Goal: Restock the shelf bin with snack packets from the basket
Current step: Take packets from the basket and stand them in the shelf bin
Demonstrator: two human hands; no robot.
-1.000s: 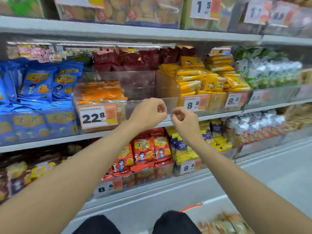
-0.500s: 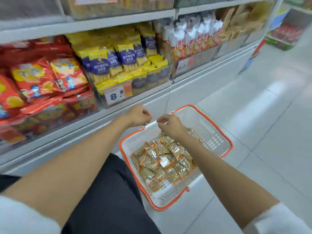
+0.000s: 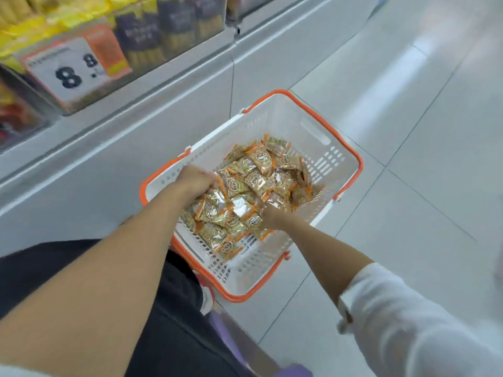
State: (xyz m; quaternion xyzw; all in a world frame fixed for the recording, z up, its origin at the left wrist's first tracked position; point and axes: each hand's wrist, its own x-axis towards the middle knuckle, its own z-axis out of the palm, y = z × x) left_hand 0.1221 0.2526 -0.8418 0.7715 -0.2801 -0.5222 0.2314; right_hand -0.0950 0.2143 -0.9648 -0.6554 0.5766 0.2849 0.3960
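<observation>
**A:** What did the head camera show of the basket?

**B:** The basket [image 3: 275, 121], white plastic with an orange rim, stood on the pale floor tiles [image 3: 408, 137]. It was just beside the grey shelf base [image 3: 136, 126].

**A:** And the stock?

**B:** The snack packets [image 3: 258, 175], gold with orange ends, lay in a loose heap inside the basket. They covered the middle and the end nearer the person. The far right corner showed bare plastic.

**A:** Where were the hands?

**B:** Both were down in the heap. The left hand [image 3: 194, 179] sat on the shelf side of the pile, knuckles up. Its fingers were curled down round a few packets. The right hand [image 3: 273, 217] was on the aisle side, pushed in among the packets. They covered its fingers, so I could not tell whether it gripped any or lay slack.

**A:** Anything round the edges?

**B:** At the upper left, above the shelf base, a price tag [image 3: 73, 69] reading 8.8 stood in front of yellow and dark purple packs [image 3: 152, 31], all blurred. A white sleeve [image 3: 408, 322] was pushed back up the right forearm. Dark trousers [image 3: 168, 336] filled the lower left beneath the left arm.
</observation>
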